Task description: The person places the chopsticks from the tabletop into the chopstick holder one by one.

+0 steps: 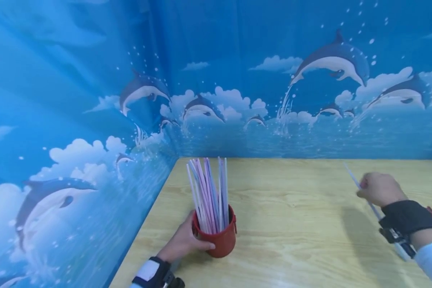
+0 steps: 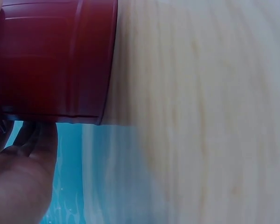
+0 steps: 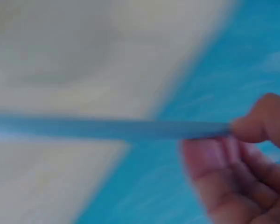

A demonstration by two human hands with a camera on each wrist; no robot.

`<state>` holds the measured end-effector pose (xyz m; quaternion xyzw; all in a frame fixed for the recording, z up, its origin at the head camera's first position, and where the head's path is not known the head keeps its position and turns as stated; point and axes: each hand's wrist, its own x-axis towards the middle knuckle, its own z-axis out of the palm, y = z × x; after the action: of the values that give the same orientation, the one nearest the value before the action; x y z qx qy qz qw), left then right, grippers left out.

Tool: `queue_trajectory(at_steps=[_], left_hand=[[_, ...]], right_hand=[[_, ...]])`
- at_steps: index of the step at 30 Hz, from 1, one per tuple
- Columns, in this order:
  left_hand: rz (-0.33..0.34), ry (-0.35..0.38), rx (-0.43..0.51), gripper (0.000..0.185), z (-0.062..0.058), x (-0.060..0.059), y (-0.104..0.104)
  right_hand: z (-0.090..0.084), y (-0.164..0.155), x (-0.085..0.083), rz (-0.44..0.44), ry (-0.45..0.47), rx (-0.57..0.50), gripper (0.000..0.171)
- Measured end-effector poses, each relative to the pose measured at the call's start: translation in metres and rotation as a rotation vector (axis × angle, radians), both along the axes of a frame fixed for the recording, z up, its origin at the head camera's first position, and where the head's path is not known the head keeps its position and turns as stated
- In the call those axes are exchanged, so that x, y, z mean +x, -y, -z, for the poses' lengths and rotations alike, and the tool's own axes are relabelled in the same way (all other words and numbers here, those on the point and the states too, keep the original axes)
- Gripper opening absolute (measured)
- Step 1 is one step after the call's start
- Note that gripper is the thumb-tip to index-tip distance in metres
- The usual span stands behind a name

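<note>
Fingers of our left hand [image 1: 183, 241] curl round the red cup [image 1: 219, 240] of straws [image 1: 209, 192]; our right hand [image 1: 380, 189], raised over the table [image 1: 295, 232], pinches one straw [image 3: 107, 128].

Bright even light; soft shadows on tabletop; both wrist views blurred.

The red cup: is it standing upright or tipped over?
Upright. The red cup stands on the table, straws pointing up, the left hand gripping its side.

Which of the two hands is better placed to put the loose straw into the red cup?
The right hand, probably: it already pinches the light blue straw above the table. The left hand grips the red cup, keeping it steady.
</note>
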<state>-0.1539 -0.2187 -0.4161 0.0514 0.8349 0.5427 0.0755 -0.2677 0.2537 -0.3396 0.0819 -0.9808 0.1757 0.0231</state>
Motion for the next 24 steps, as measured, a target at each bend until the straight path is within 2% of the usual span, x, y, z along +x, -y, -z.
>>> queue_trajectory(at_steps=[2, 4, 6, 7, 9, 11, 13, 18, 21, 24], left_hand=[[0.005, -0.003, 0.008, 0.093, 0.002, 0.001, 0.000], [0.012, -0.008, 0.022, 0.091, 0.004, 0.001, 0.000], [0.018, -0.015, 0.023, 0.089, 0.006, 0.001, -0.001], [0.022, -0.018, 0.023, 0.089, 0.007, 0.002, -0.002], [0.031, -0.018, 0.027, 0.088, 0.008, 0.002, -0.004], [0.036, -0.017, 0.031, 0.088, 0.008, 0.002, -0.006], [0.043, -0.016, 0.038, 0.088, 0.008, 0.001, -0.008], [0.037, -0.022, 0.030, 0.090, 0.007, 0.001, -0.012], [0.047, -0.027, 0.027, 0.090, 0.007, 0.001, -0.011], [0.047, -0.028, 0.021, 0.089, 0.006, -0.001, -0.009]], right_hand=[[-0.030, 0.047, 0.007, -0.041, -0.240, -0.203, 0.014], [-0.055, 0.094, 0.021, -0.102, -0.457, -0.449, 0.011], [-0.072, 0.135, 0.036, -0.247, -0.591, -0.714, 0.009], [-0.078, 0.153, 0.044, -0.326, -0.593, -0.844, 0.010], [-0.083, 0.183, 0.058, -0.486, -0.522, -1.028, 0.012], [-0.079, 0.206, 0.067, -0.590, -0.410, -1.117, 0.013], [-0.067, 0.222, 0.074, -0.608, -0.307, -1.095, 0.013], [-0.026, 0.247, 0.076, -0.557, -0.080, -0.862, 0.008], [-0.008, 0.251, 0.074, -0.520, -0.028, -0.731, 0.006], [-0.004, 0.251, 0.069, -0.499, -0.018, -0.649, 0.003]])
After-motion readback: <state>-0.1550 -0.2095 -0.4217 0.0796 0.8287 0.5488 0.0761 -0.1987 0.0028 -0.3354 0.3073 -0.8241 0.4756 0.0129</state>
